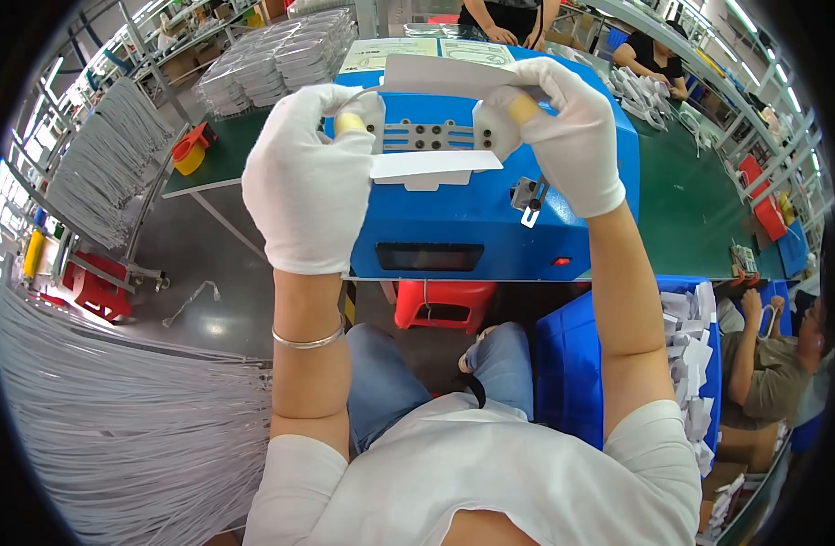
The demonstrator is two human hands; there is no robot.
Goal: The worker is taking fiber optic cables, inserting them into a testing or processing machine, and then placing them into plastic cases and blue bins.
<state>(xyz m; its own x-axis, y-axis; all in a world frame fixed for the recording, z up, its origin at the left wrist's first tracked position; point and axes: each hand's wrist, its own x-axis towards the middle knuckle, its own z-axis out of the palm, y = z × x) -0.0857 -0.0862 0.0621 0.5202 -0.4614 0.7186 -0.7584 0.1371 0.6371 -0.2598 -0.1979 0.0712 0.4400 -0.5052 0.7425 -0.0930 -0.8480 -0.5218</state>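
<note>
White card sleeve [440, 164] sits gripped at both ends: we pinch it with our gloved left hand [310, 177] and right hand [567, 127], closed, above the blue machine [490, 218].

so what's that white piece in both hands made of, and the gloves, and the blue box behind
White piece: looks like thin matte card or paper, folded flat with crisp edges. Gloves, seen on the left hand and right hand: white knit fabric, soft and wrinkled. Blue box: probably painted sheet metal, smooth with a slight sheen.
</note>
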